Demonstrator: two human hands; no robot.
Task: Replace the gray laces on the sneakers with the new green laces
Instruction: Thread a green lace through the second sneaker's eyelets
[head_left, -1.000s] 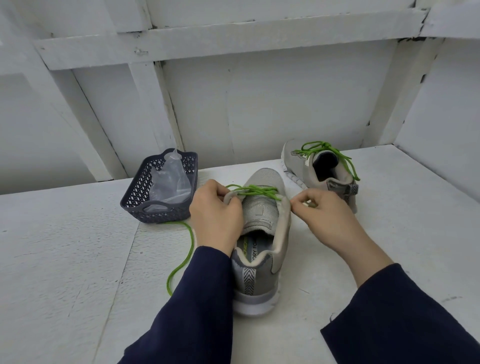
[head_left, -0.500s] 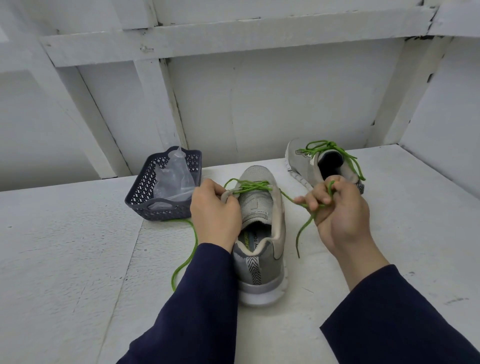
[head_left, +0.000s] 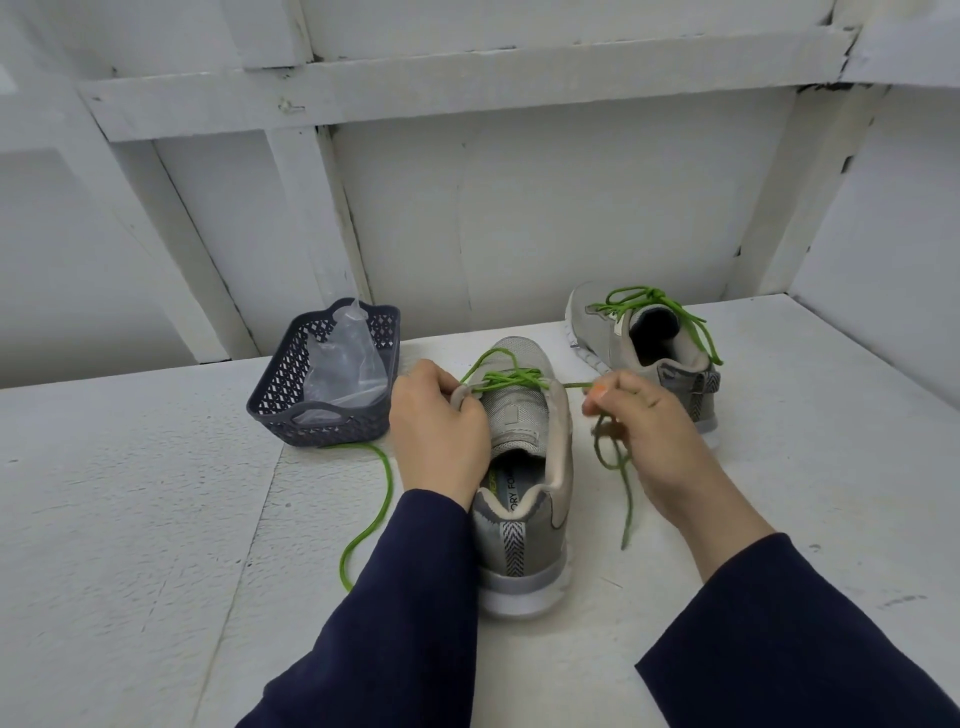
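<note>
A grey sneaker (head_left: 524, 499) stands in front of me, heel toward me, with a green lace (head_left: 511, 378) threaded across its upper eyelets. My left hand (head_left: 439, 431) grips the left edge of the shoe's collar. My right hand (head_left: 654, 441) pinches the right end of the green lace, pulled taut from the eyelet; its loose tail hangs down under the hand. The lace's left end (head_left: 371, 514) trails on the table. A second grey sneaker (head_left: 647, 353) with a tied green lace stands at the back right.
A dark plastic basket (head_left: 291, 410) holding a clear plastic bag (head_left: 345, 364) sits left of the shoe. The white table (head_left: 130, 519) ends at a white boarded wall behind and another wall on the right.
My right hand has pulled the lace end out of the eyelet to the right and now holds it lower and nearer the shoe. My left hand stays on the collar.
</note>
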